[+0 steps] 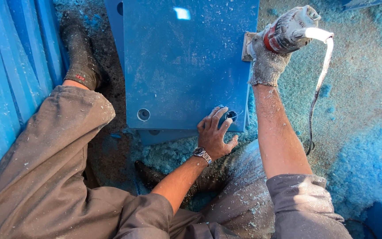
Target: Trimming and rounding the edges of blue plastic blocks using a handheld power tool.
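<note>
at far left a stack of blue sheets hems in the leg. the blue panel lies flat on the shavings-covered floor, one round hole left of the bare left hand, which presses fingers spread at another hole by the near edge, seemingly steadying it. the gloved right hand grips a power router at the panel's right edge; open floor lies beyond, its cord trailing back.

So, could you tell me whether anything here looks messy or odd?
Blue shavings lie spilled over the floor and dust the trousers. Only the right hand is gloved; the left hand is bare.
</note>
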